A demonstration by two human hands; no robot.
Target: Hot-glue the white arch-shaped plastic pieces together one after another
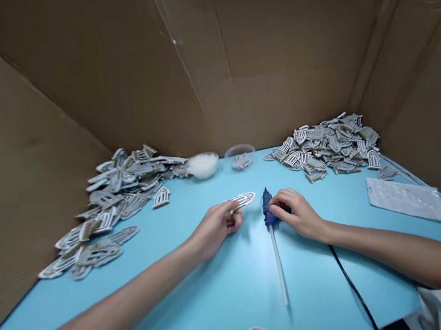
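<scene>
Near the middle of the blue table, my left hand (221,222) pinches a small white arch-shaped piece (244,199) by its left end, its tip pointing right. To the right of that piece, my right hand (297,214) has its fingers closed at the side of a blue glue gun (268,210), with its dark nozzle pointing away from me. A long translucent glue stick (279,267) extends from the gun's back end toward me. The gun's handle is mostly hidden under my right hand.
Piles of similar pieces lie at the left (115,194) and back right (331,146). Two clear containers, one with white fluff (203,166), stand at the back. A plastic bag (408,198) lies right; a black cable (354,288) and white cord (260,329) are in front. Cardboard walls (271,51) surround the table.
</scene>
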